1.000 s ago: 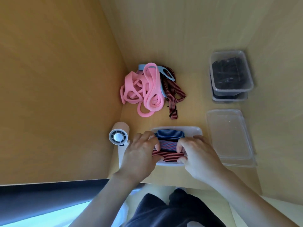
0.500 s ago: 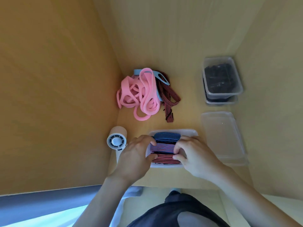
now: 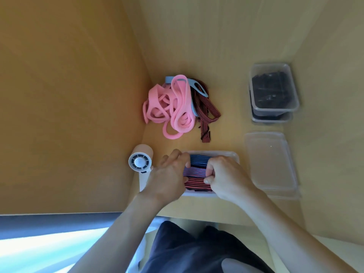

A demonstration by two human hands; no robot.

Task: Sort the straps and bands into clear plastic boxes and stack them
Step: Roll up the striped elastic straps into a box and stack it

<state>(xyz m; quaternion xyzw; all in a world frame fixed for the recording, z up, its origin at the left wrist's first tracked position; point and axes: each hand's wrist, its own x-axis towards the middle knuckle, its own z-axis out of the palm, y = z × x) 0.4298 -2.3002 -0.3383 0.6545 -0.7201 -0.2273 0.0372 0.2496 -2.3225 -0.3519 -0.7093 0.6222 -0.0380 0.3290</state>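
Note:
A clear plastic box [image 3: 233, 157] sits near the front edge of the desk, packed with folded striped straps [image 3: 197, 171] in blue, purple and red. My left hand [image 3: 167, 178] pinches the left end of the middle strap. From the other side my right hand [image 3: 226, 177] grips its right end. A loose pile of pink bands [image 3: 173, 107] lies farther back, with a light blue band [image 3: 199, 89] and red-and-black striped straps [image 3: 205, 117] beside it.
Two stacked clear boxes [image 3: 273, 91] of black straps stand at the back right. Flat clear lids [image 3: 269, 162] lie right of the open box. A small white fan [image 3: 140, 161] stands left of it. Wooden walls close in on the left, back and right.
Both hands have closed in on the middle strap in the box, the fingers curling tighter around its ends. The view has shifted slightly.

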